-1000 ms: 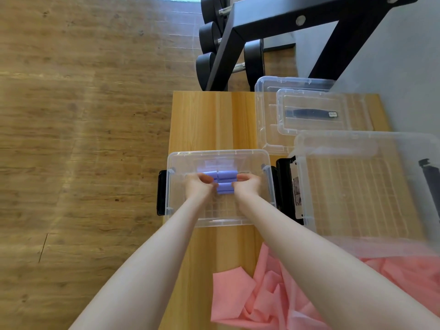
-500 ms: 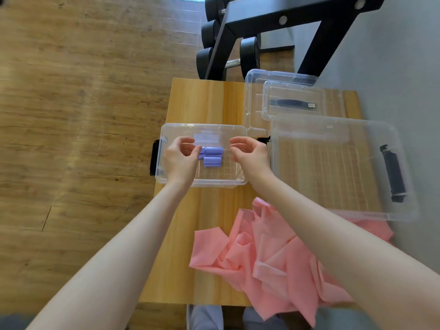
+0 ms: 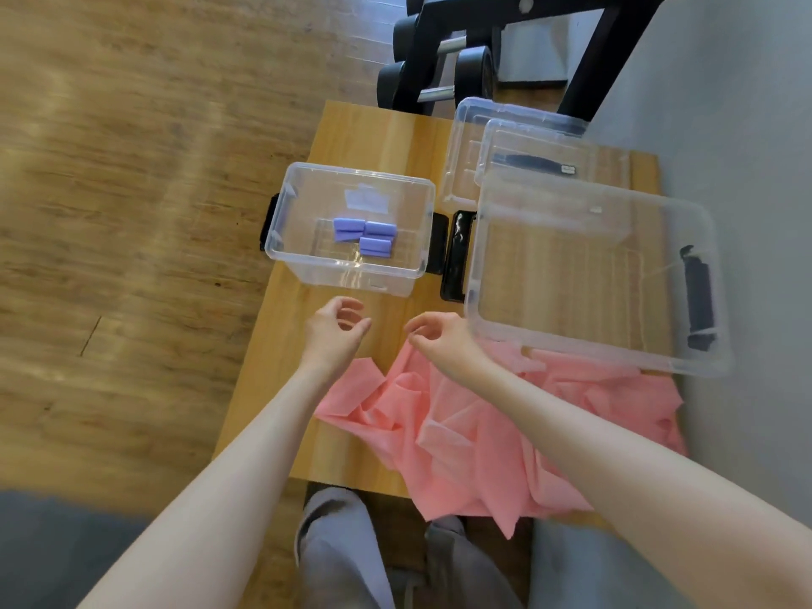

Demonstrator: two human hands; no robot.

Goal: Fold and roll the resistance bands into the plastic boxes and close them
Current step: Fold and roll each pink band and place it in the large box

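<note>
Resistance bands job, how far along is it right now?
Done: the purple band lies folded inside the small clear box, which has no lid on. In hand: nothing; the left hand and right hand hover with loosely curled fingers above the table. Left: the pink band is a loose heap, the large box holds nothing visible, and lids lie at the back.

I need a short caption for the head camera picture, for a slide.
Purple band folded in the small open box; both hands, left and right, empty above the pink band.
</note>
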